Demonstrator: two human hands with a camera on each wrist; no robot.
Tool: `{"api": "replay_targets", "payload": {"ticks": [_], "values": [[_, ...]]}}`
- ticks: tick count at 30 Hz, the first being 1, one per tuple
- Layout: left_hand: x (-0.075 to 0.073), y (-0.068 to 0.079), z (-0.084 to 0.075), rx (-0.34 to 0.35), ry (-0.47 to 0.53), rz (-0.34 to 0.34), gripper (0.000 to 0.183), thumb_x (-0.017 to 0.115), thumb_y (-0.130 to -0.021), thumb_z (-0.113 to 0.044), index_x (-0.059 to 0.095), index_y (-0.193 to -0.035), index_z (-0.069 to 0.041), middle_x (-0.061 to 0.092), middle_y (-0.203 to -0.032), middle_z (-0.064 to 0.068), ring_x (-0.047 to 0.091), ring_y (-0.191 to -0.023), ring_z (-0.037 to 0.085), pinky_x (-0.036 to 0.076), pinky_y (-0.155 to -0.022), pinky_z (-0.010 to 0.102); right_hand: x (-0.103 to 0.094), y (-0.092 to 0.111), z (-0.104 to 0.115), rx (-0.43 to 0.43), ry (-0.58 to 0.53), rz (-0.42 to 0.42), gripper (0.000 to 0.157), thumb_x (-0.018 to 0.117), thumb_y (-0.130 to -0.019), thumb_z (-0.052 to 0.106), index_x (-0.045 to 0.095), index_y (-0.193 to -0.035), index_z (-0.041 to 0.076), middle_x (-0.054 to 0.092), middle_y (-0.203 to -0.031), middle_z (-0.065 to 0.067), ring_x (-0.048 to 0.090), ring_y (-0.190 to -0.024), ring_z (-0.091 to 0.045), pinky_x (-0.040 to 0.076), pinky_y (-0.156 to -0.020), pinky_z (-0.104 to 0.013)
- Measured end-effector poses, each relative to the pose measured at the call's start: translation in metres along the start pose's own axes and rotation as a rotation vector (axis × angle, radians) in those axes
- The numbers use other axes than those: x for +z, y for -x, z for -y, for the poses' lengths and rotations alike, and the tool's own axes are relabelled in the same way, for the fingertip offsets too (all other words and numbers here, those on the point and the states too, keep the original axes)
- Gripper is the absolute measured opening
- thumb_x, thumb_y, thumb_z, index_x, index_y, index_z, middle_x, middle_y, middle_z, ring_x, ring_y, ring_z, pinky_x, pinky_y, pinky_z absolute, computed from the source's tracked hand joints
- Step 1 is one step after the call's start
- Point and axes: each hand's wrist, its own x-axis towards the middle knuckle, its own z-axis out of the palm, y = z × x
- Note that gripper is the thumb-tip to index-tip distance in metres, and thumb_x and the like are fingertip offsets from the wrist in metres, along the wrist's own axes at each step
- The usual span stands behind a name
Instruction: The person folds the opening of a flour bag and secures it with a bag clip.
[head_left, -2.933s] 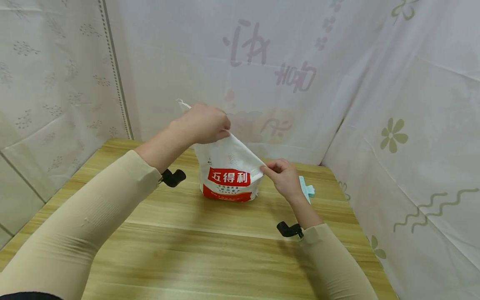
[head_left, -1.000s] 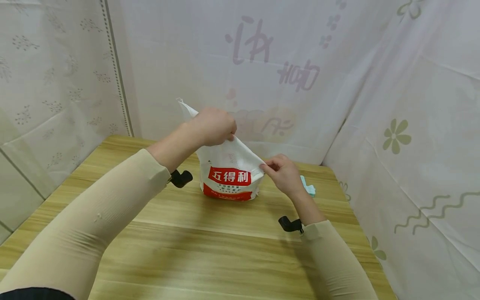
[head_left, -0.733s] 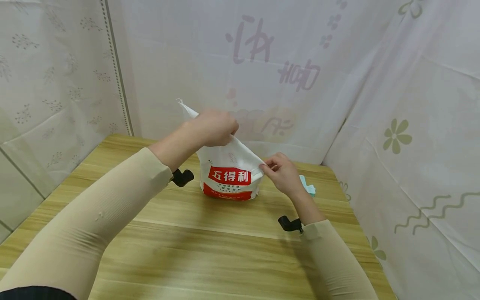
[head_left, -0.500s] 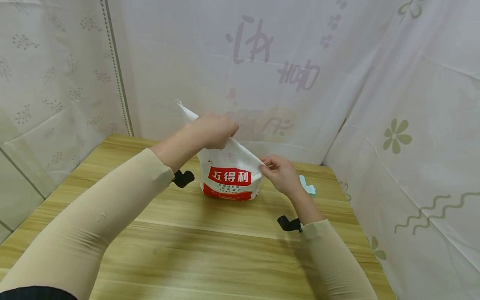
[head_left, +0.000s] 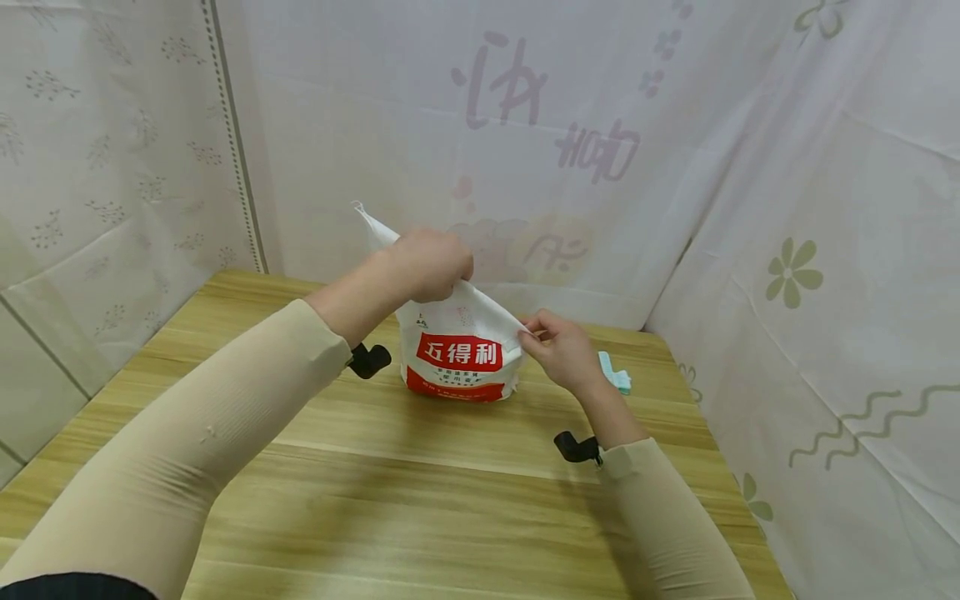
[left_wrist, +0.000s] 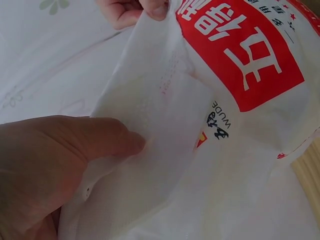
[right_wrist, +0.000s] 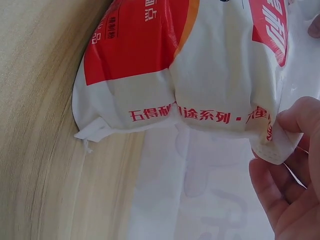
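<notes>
A white flour bag (head_left: pixel 459 321) with red printed panels stands on the wooden table, its top edge sloping down to the right. My left hand (head_left: pixel 431 265) grips that top edge near its middle; in the left wrist view the thumb (left_wrist: pixel 117 137) lies over the white fabric, while the other fingers are mostly hidden behind it. With thumb and fingers, my right hand (head_left: pixel 562 350) pinches the bag's right upper corner, also plain in the right wrist view, where the bag (right_wrist: pixel 215 75) shows its printed side. A loose thread hangs at the bag's upper left tip.
On the table (head_left: pixel 360 500), behind my right wrist, lies a pale teal object (head_left: pixel 615 375), partly hidden. Patterned white curtains (head_left: pixel 360 100) enclose the table at the back and on both sides.
Over the last second my left hand has sunk slightly with the bag's top edge, after shifting a little to the right earlier. The right hand keeps its pinch, almost still.
</notes>
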Motion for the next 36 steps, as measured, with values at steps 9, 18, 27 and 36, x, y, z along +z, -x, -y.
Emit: {"api": "replay_targets", "payload": {"ticks": [9,18,27,36], "values": [[0.002,0.000,-0.001,-0.006,0.006,-0.012,0.024,0.069,-0.102,-0.007,0.081,-0.120,-0.015,0.078,-0.120,0.007,0.071,-0.105,0.029,0.062,-0.095,0.049,0.001,-0.002,0.003,0.013,-0.039,0.034,0.016,0.068,-0.107,0.022,0.064,-0.095,0.012,0.076,-0.141,-0.010,0.075,-0.123,-0.040,0.060,-0.082,-0.043],[0.004,-0.001,-0.001,-0.011,0.013,-0.012,0.023,0.069,-0.101,-0.007,0.081,-0.119,-0.016,0.079,-0.119,0.007,0.069,-0.103,0.029,0.062,-0.093,0.049,0.000,-0.002,0.005,0.023,-0.046,0.035,0.016,0.068,-0.107,0.020,0.063,-0.094,0.012,0.077,-0.139,-0.013,0.075,-0.124,-0.043,0.061,-0.082,-0.042],[0.005,-0.006,-0.005,-0.015,0.007,-0.005,0.025,0.078,-0.096,-0.011,0.080,-0.120,-0.017,0.079,-0.119,0.005,0.070,-0.104,0.028,0.061,-0.094,0.048,0.000,-0.001,0.003,0.022,-0.023,0.028,0.014,0.068,-0.107,0.021,0.064,-0.096,0.012,0.077,-0.138,-0.014,0.075,-0.123,-0.043,0.059,-0.078,-0.037],[0.007,-0.007,-0.010,-0.016,-0.039,-0.019,0.019,0.075,-0.101,-0.011,0.078,-0.119,-0.014,0.077,-0.116,0.007,0.068,-0.105,0.029,0.062,-0.096,0.049,-0.001,-0.005,0.000,0.020,-0.081,0.124,0.037,0.070,-0.108,0.027,0.067,-0.143,0.015,0.070,-0.140,-0.014,0.071,-0.123,-0.039,0.064,-0.092,-0.052]]}}
